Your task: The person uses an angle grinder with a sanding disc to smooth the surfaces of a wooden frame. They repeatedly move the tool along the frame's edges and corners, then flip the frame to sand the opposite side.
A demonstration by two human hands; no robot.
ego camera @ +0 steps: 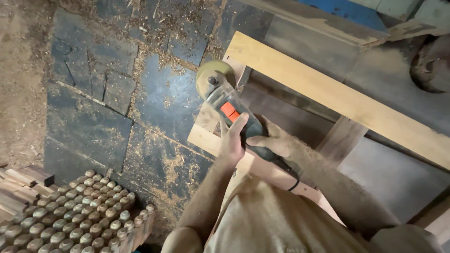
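- I see both hands on one tool, an angle grinder [236, 122] with a dark body and an orange switch.
- My left hand [233, 140] holds the body of the grinder from the left side; the thumb points up beside the orange switch and the other fingers are wrapped around the body, pressed together.
- My right hand [273, 140] grips the rear part of the grinder, with fingers curled tightly around it; this hand and the forearm are covered with fine wood dust.
- The sanding disc [214, 78] of the grinder is round and yellowish, and it sits at the corner of a wooden frame [328, 93], touching or just above the wood; I cannot tell which.
- The wooden frame is made of pale boards and lies tilted across the right half of the view, over a dark stone floor [93, 126] with much sawdust.
- In the lower left corner there is a stack of turned wooden pieces [75, 215] with rounded ends, well apart from the hands.
- A black cord [291, 177] leaves the back of the grinder.
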